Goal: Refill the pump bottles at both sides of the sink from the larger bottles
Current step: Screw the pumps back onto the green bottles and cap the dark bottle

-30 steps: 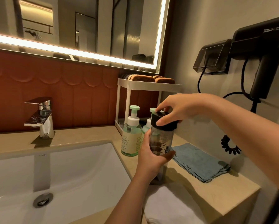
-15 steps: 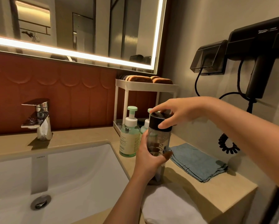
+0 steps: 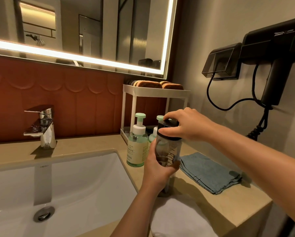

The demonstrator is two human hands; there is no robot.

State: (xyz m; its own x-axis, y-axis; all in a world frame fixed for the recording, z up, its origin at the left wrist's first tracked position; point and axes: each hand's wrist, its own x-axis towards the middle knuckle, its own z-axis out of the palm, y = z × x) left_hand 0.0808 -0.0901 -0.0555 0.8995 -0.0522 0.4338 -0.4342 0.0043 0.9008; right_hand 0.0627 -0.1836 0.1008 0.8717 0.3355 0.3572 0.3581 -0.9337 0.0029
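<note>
Beige tabletop (image 3: 228, 204) carries a white sink (image 3: 71, 189). Just right of the sink a dark bottle (image 3: 168, 149) is held upright, in front of two green pump bottles (image 3: 136, 149). Its body is clamped in the left grip (image 3: 157, 170), its black cap (image 3: 171, 124) in the right grip (image 3: 186, 128).

Smoky-grey bottle (image 3: 167, 149), black cap (image 3: 171, 123), mint-green pump bottle (image 3: 137, 151), blue cloth (image 3: 206, 171), rust scalloped wall (image 3: 74, 103)

right hand (image 3: 186, 128) twisted, thumb across cap (image 3: 169, 124)
</note>
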